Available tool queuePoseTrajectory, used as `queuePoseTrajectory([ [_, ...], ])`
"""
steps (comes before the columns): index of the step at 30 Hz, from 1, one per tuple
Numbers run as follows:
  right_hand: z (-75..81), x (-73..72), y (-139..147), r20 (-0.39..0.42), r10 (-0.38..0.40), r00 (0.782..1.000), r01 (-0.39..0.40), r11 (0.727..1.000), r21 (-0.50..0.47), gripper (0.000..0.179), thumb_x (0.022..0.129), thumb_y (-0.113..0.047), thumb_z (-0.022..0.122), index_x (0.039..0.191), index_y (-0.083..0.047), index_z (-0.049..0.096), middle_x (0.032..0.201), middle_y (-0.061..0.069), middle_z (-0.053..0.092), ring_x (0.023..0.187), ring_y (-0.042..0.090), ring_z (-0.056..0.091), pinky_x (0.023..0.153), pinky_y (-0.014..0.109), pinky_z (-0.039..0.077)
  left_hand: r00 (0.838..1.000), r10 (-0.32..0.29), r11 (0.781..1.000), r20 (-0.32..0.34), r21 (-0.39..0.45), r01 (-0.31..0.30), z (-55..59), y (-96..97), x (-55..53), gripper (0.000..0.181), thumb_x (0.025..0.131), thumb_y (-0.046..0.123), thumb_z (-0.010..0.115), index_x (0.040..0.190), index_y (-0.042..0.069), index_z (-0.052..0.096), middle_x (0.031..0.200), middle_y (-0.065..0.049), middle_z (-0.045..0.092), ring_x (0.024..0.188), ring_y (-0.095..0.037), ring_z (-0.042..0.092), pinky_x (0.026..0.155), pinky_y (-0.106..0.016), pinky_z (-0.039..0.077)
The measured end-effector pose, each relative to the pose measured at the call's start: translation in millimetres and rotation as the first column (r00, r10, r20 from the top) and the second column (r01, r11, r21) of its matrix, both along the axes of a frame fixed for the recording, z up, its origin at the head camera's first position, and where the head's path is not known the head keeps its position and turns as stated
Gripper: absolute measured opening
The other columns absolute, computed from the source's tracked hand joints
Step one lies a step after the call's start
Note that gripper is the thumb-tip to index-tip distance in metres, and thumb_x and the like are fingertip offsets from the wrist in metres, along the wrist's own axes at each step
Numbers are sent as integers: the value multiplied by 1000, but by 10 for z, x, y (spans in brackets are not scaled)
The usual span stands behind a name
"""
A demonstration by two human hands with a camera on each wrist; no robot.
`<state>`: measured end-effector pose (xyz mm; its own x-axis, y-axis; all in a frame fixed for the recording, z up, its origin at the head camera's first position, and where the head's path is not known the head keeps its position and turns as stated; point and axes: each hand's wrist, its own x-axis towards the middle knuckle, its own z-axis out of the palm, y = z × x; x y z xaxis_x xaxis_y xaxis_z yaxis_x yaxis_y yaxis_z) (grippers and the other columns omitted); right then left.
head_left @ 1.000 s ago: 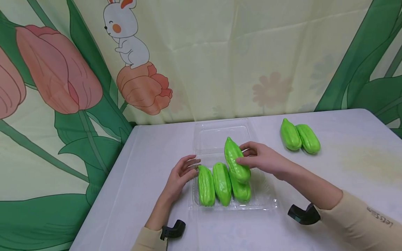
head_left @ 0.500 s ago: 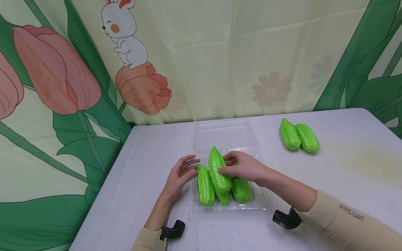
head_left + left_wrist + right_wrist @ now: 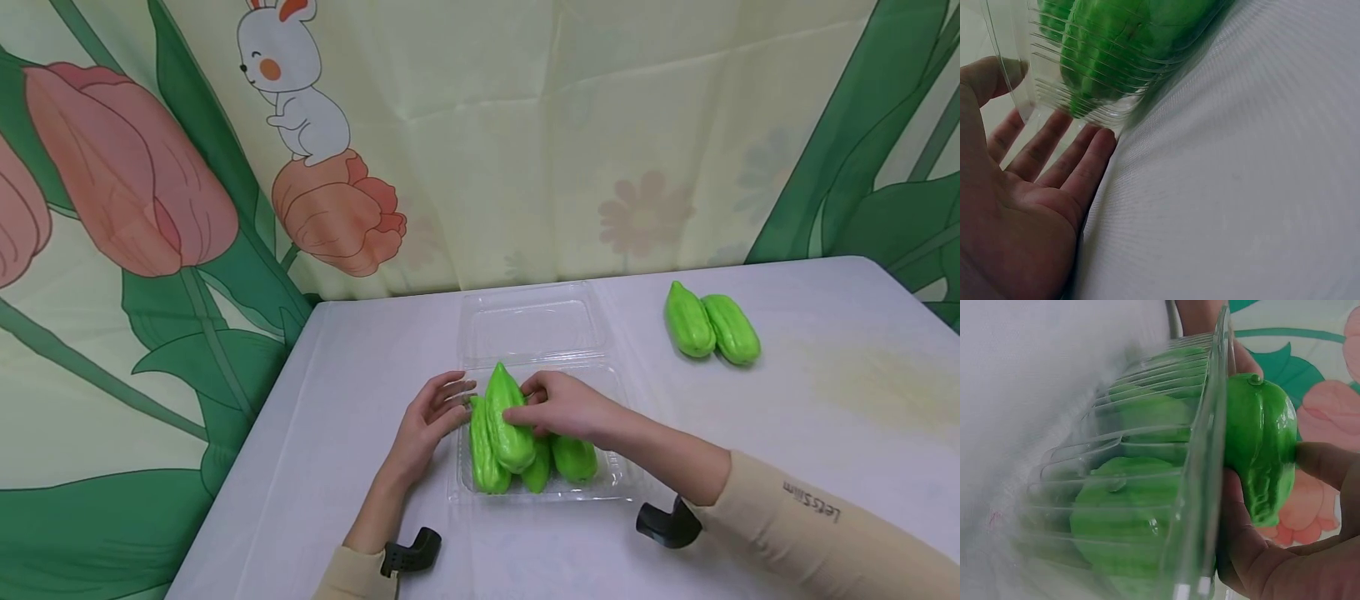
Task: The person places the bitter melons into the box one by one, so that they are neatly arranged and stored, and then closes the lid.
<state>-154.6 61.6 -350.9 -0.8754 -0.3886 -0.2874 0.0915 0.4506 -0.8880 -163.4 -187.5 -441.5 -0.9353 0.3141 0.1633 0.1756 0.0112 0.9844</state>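
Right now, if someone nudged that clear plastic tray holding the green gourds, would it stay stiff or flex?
The clear tray looks thin and ribbed, so it would probably flex and slide lightly on the table. The left hand rests against its side, perhaps steadying it. The gourds inside likely add some weight.

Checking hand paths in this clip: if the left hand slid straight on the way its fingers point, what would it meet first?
The left hand points right, at the clear plastic tray. Its fingertips already seem to touch the tray's left wall, so the wall comes first, then the leftmost green gourd behind it. Contact is probable, not certain.
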Motion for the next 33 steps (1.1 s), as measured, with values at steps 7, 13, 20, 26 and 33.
queuePoseTrajectory([
  [7, 26, 0, -19, 24, 26, 999, -26, 1000, 8, 61, 90, -25, 75, 129, 14, 49, 105, 14, 66, 76, 23, 71, 79, 37, 58, 1000, 2, 1000, 2, 4, -2, -4, -9, 0, 53, 98, 1, 58, 147, -2, 40, 142, -26, 52, 131, -41, 51, 99, -34, 51],
  [13, 51, -8, 21, 16, 30, 999, -30, 999, 17, 62, 90, -28, 74, 130, 13, 50, 107, 15, 66, 77, 23, 72, 81, 38, 58, 1000, -4, 1000, -5, 10, 4, -2, -4, 0, 53, 98, 0, 58, 147, -3, 40, 142, -27, 52, 131, -42, 51, 98, -35, 52],
  [20, 98, -52, 131, 3, 30, 1000, -30, 999, -26, 65, 91, -28, 74, 134, 12, 48, 112, 18, 62, 81, 24, 72, 84, 39, 58, 1000, -4, 1000, 0, 18, 4, 9, -3, 6, 52, 98, 0, 58, 147, -1, 42, 142, -27, 52, 131, -42, 51, 99, -36, 52],
  [26, 170, -95, 262, -1, 16, 1000, -16, 998, -55, 65, 93, -30, 72, 138, 10, 46, 114, 18, 61, 88, 27, 72, 89, 39, 56, 1000, 4, 1000, -2, 4, -4, 7, -2, 5, 52, 98, 0, 58, 147, -4, 40, 142, -26, 52, 130, -42, 51, 99, -35, 52],
  [33, 275, -154, 467, -9, 3, 1000, -4, 997, -81, 67, 96, -31, 68, 143, 8, 41, 121, 21, 57, 96, 30, 71, 100, 46, 50, 1000, 8, 1000, -6, -3, -8, 13, 5, 12, 52, 98, 0, 58, 147, -4, 40, 142, -25, 53, 130, -41, 52, 98, -36, 52],
])
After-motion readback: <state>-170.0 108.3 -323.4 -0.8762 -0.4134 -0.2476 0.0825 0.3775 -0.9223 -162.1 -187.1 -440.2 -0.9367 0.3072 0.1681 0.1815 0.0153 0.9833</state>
